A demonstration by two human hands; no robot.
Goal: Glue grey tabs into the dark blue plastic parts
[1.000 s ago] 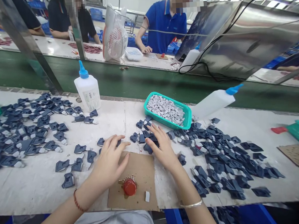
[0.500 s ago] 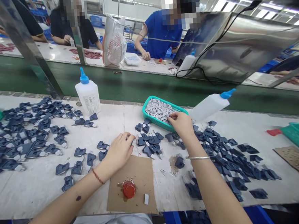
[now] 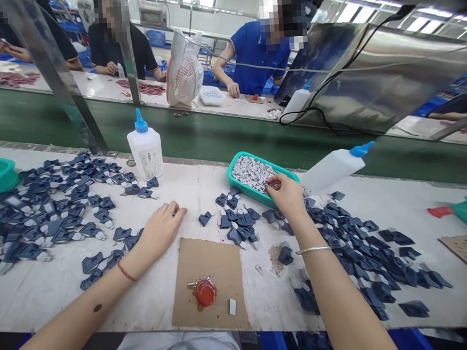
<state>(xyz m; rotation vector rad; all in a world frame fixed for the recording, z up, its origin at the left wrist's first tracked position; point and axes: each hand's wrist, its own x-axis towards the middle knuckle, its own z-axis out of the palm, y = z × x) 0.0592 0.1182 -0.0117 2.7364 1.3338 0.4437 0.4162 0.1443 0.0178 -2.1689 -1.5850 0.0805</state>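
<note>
My right hand (image 3: 286,195) reaches over the near right rim of a green basket (image 3: 239,184) filled with small white printed pieces (image 3: 253,172). Its fingertips are pinched together among the pieces; what they hold is too small to make out. My left hand (image 3: 164,222) hovers low over the table with loosely bent fingers, and nothing shows in it. Just right of it lies a single dark blue plastic part (image 3: 205,218), apart from the fingers. Beyond that sits a small cluster of similar dark blue parts (image 3: 240,220). More parts (image 3: 122,252) lie partly hidden beneath my left wrist.
Nearer me, cardboard (image 3: 182,306) bears a red cap (image 3: 205,292) in spilled liquid and a white block (image 3: 232,307). A white bottle (image 3: 148,154) stands upright; another (image 3: 333,169) leans beside the basket. Dark parts pile left (image 3: 60,208) and right (image 3: 354,241). Co-workers sit opposite.
My left hand has drawn back to the left, leaving one dark blue part on the table where its fingertips were. My right hand stays at the basket. The view has shifted slightly.
</note>
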